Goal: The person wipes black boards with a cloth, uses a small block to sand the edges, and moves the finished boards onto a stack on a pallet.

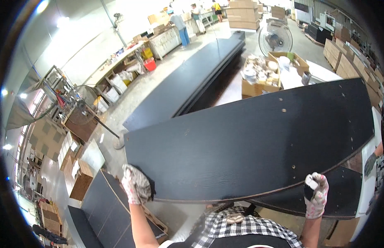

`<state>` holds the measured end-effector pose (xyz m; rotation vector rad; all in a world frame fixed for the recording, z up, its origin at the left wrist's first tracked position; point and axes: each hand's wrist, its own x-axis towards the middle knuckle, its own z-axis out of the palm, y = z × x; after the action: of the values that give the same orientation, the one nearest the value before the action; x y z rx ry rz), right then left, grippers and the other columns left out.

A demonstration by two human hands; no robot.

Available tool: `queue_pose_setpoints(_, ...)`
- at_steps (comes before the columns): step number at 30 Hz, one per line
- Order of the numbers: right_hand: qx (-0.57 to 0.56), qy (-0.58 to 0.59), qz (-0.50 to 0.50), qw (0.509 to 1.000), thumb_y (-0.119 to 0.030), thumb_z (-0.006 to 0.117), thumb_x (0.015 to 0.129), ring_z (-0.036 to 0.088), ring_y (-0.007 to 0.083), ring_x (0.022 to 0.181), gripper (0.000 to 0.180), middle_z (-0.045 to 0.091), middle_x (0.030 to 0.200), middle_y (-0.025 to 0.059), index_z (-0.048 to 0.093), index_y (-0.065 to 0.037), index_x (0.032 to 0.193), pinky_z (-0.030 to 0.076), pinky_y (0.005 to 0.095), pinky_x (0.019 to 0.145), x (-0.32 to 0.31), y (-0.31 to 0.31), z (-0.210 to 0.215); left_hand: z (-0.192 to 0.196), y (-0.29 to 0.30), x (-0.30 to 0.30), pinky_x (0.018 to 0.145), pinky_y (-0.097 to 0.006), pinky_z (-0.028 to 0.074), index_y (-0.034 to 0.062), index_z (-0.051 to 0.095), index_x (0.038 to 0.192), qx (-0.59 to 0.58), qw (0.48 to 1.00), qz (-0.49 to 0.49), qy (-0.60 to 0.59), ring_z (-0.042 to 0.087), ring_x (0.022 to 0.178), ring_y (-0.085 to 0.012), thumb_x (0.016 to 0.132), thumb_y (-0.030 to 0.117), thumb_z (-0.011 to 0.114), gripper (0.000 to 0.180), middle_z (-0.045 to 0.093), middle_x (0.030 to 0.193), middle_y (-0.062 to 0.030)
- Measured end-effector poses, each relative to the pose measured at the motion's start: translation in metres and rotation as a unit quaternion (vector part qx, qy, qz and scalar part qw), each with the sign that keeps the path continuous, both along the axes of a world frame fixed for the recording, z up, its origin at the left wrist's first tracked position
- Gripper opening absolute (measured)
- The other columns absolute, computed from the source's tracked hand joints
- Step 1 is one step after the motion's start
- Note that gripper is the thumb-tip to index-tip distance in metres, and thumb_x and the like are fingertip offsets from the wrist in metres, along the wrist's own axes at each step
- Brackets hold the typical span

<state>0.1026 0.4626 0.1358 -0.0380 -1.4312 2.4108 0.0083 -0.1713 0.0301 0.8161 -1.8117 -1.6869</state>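
Note:
I hold a long black wooden board (250, 140) raised and tilted in front of me, with small drilled holes in its face. My left hand (136, 184), in a patterned work glove, grips its near left corner. My right hand (316, 194), also gloved, clutches the near edge towards the right and has a small white object between its fingers. Under the right end lies another black board (345, 194).
A long stack of black boards (192, 78) runs away across the floor. An open cardboard box (262, 74) of parts and a standing fan (275, 39) are beyond the board. Another person's gloved hand (370, 163) shows at the right. More black boards (105, 206) lie lower left.

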Motion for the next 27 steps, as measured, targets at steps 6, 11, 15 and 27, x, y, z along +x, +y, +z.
queue_pose_setpoints(6,-0.037,0.025,0.142,0.989,-0.006,0.068,0.074,0.063,0.0244,0.109,0.044,0.062,0.118,0.0107,0.058,-0.001,0.117,0.053,0.0357,0.096,-0.132,-0.088,-0.018,-0.002,-0.055,0.051,0.058,-0.027,0.044,0.0096,0.064,0.096,-0.009,0.996,0.085,0.025,0.053,0.066,-0.0099,0.1,0.039,0.05,0.033,0.056,0.077,0.0041)
queue_pose_setpoints(11,0.009,0.001,0.241,0.971,-0.007,0.064,0.073,0.062,0.0236,0.111,0.04,0.067,0.109,0.0134,0.062,0.0,0.113,0.05,0.0339,0.099,-0.237,-0.176,-0.022,-0.027,-0.079,0.097,0.063,-0.028,0.049,0.0077,0.064,0.104,0.143,0.974,0.162,0.065,0.059,0.071,-0.0136,0.097,0.043,0.055,0.038,0.063,0.084,0.0007)
queue_pose_setpoints(15,-0.058,0.056,0.32,0.944,-0.001,0.062,0.083,0.064,0.0192,0.105,0.035,0.067,0.114,0.0124,0.062,0.004,0.117,0.049,0.0277,0.094,-0.302,-0.25,-0.023,-0.025,-0.123,0.135,0.061,-0.028,0.049,0.0047,0.064,0.101,0.144,0.969,0.187,0.078,0.059,0.069,-0.0142,0.098,0.033,0.052,0.031,0.061,0.083,-0.0011)
queue_pose_setpoints(27,0.0,0.005,0.38,0.925,-0.006,0.069,0.087,0.064,0.0144,0.093,0.033,0.068,0.104,0.0083,0.063,0.001,0.119,0.053,0.0286,0.084,-0.321,-0.294,-0.044,0.061,-0.093,0.132,0.085,-0.033,0.05,-0.0042,0.05,0.132,-0.027,0.99,0.07,-0.121,0.06,0.098,-0.0191,0.094,0.046,0.06,0.064,0.063,0.114,-0.0094)
